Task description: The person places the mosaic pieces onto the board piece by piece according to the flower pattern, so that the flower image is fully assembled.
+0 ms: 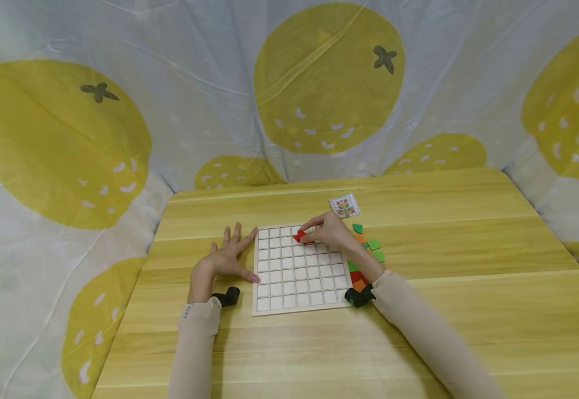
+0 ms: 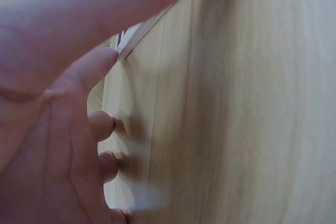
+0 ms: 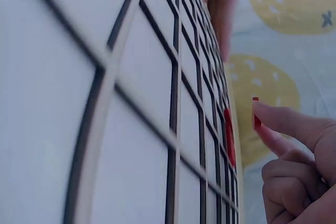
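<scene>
A white square-grid board (image 1: 289, 289) with a pale wooden frame lies on the table. My right hand (image 1: 330, 230) is over its far part, pinching a small red piece (image 3: 256, 113) between thumb and index finger, raised off the grid. Under that hand, more red (image 3: 229, 137) lies on the board; how many pieces is hidden by the fingers. At the board's left side, my left hand (image 1: 225, 259) is spread out. Its thumb and index fingertip touch the frame, and the other fingertips rest on the table, as the left wrist view shows.
Loose green pieces (image 1: 374, 244), with orange and red ones among them, lie along the board's right side, partly under the right forearm. A small pattern card (image 1: 345, 205) with a coloured design sits behind the board. A lemon-print cloth (image 1: 329, 77) hangs behind the wooden table (image 1: 289, 354).
</scene>
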{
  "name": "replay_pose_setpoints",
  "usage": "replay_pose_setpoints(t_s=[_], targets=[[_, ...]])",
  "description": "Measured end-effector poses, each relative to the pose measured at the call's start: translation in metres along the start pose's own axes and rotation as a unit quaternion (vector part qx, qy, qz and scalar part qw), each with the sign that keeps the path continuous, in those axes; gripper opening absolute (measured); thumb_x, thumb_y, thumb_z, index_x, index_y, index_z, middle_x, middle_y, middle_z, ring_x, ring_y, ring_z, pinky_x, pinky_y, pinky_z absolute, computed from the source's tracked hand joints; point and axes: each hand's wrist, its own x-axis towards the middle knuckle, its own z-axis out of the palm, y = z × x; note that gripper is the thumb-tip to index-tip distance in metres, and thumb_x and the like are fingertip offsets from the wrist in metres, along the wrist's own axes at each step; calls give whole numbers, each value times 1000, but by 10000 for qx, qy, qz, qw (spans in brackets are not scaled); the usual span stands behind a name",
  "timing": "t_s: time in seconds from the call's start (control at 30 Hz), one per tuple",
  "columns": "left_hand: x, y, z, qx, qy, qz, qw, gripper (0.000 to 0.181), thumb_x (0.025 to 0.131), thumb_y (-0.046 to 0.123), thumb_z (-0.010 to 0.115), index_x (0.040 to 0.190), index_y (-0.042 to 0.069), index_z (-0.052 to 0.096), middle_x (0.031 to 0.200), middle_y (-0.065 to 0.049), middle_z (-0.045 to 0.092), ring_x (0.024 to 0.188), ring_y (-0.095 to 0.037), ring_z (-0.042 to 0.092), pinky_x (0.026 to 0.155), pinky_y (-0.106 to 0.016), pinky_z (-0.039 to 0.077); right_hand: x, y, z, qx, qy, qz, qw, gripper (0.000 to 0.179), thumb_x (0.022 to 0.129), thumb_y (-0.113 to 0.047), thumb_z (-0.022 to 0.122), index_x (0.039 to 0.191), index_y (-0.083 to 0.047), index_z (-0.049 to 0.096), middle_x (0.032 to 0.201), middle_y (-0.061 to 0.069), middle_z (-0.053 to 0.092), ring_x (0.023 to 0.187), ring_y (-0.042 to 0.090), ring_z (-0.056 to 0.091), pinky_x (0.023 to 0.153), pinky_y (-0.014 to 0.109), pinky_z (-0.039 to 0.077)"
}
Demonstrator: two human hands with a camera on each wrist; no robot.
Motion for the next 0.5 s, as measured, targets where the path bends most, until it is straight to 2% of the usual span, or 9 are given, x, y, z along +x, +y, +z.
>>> replay_pose_setpoints(t_s=[0.03,0.07,0.13,0.23,0.33,0.5], targets=[[0,0,0,2,2,-7,10000,134,72,50,92,168,28,0,169,-18,-29,154,-45,-31,117,-79,-14,2,-1,5,-74,-25,-11,10000,19,82,-17,89,100,-13,83,61,-7,41,57,13,22,56,27,25],[0,0,0,-7,3,-15,10000,134,72,50,92,168,28,0,169,-18,-29,154,-45,-31,117,-79,-14,3,-3,10,-107,-54,-59,9999,19,81,-16,89,99,-12,83,64,-11,46,57,10,27,56,26,26],[0,0,0,-22,3,-19,10000,134,72,50,92,168,28,0,169,-18,-29,154,-45,-31,117,-79,-14,7,-4,18,-190,-62,-90,9998,18,81,-15,90,98,-12,84,62,-8,47,57,10,27,56,26,25],[0,0,0,-46,5,-19,10000,134,72,50,92,168,28,1,170,-18,-29,154,-45,-31,117,-79,-14,11,-6,29,-373,-8,-108,9992,18,80,-15,90,97,-13,84,74,-4,64,62,10,32,59,25,29],[0,0,0,-64,1,-32,10000,134,72,50,92,168,29,1,170,-18,-29,154,-45,-31,117,-79,-14,13,-8,35,-523,79,-150,9985,18,80,-15,90,96,-13,84,76,0,68,60,12,34,59,25,30],[0,0,0,-88,2,-62,9999,133,73,49,92,168,30,1,170,-17,-29,154,-44,-31,117,-79,-14,13,-7,38,-513,138,-143,9985,18,81,-13,89,98,-12,83,64,-3,57,55,11,36,56,25,30]])
